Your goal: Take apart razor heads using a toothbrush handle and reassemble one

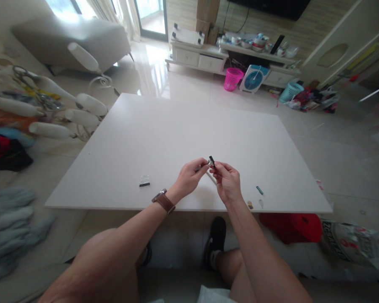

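Observation:
Both hands meet above the front middle of the white table. My left hand, with a brown-strapped watch on its wrist, is closed in a pinch on the silver part of a small black-and-silver piece. My right hand pinches the same piece from the other side, at its dark end. The fingers cover much of it, so its kind does not show. A thin pale rod shows between the hands; whether it is held cannot be made out.
Left on the table lies a clear plastic case with a black strip. To the right are a small teal bar, a gold-and-dark piece and a small clear piece. A white-shaded chandelier stands beyond the left edge.

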The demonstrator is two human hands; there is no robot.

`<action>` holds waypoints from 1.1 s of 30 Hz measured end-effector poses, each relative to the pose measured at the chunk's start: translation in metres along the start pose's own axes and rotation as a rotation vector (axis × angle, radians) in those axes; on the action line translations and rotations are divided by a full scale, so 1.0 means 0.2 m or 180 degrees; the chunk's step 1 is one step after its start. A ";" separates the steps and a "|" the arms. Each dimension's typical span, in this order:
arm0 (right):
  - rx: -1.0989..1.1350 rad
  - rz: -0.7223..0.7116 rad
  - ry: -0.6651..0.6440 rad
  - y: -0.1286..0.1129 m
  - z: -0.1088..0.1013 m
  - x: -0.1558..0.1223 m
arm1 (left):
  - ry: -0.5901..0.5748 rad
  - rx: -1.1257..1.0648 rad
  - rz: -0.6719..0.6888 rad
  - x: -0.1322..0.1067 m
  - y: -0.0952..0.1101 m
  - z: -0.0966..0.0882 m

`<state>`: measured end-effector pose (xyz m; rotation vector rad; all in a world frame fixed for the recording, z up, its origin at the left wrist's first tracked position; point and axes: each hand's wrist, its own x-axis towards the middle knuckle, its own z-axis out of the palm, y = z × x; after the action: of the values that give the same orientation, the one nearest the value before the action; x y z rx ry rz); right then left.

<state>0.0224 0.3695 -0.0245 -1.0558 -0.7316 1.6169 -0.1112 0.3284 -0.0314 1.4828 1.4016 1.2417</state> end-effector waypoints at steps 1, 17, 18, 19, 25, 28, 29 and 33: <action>0.0005 0.0009 -0.0008 0.00 0.00 0.00 | -0.0001 0.0068 0.0020 0.00 0.00 0.00; -0.0208 -0.0714 0.0104 0.03 0.02 -0.05 | 0.0226 -0.0443 0.0185 -0.03 0.00 0.06; -0.0228 -0.0748 0.0106 0.03 0.02 -0.05 | 0.0226 -0.0447 0.0199 -0.03 0.00 0.06; -0.0247 -0.0774 0.0112 0.03 0.02 -0.05 | 0.0228 -0.0440 0.0211 -0.03 0.00 0.06; -0.0305 -0.0783 0.0076 0.01 0.02 -0.06 | 0.0265 -0.0356 0.0270 -0.04 0.01 0.07; -0.0292 -0.0775 0.0055 0.01 0.02 -0.06 | 0.0244 -0.0274 0.0238 -0.04 0.01 0.07; -0.0284 -0.0757 0.0052 0.01 0.02 -0.06 | 0.0245 -0.0245 0.0224 -0.04 0.02 0.06; -0.0243 -0.0635 0.0002 0.00 0.01 -0.06 | 0.0222 -0.0212 0.0218 -0.05 0.02 0.06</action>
<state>0.0216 0.3577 -0.0202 -1.0039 -0.8759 1.4276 -0.0976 0.3196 -0.0314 1.4655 1.3509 1.3813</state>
